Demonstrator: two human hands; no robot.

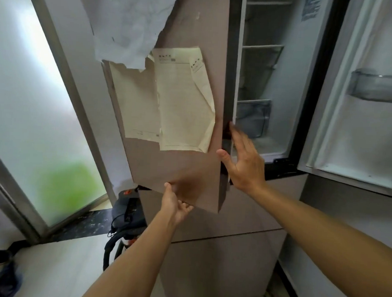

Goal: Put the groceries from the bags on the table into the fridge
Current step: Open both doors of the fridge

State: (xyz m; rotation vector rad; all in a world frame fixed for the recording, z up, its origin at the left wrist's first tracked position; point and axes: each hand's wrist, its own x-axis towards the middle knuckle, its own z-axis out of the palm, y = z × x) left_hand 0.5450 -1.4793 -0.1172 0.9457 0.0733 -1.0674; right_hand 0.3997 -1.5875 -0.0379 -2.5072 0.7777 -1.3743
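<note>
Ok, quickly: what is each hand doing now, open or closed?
Left hand: holds the bottom edge of the left fridge door, fingers curled under it.
Right hand: open, straight fingers against the same door's side edge.

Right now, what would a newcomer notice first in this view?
Both hands are on the brown fridge door at centre: the left hand gripping its bottom edge, the right hand at its inner edge. Creased yellowed paper sheets hang on its front; to the right, the white fridge interior stands open.
</note>
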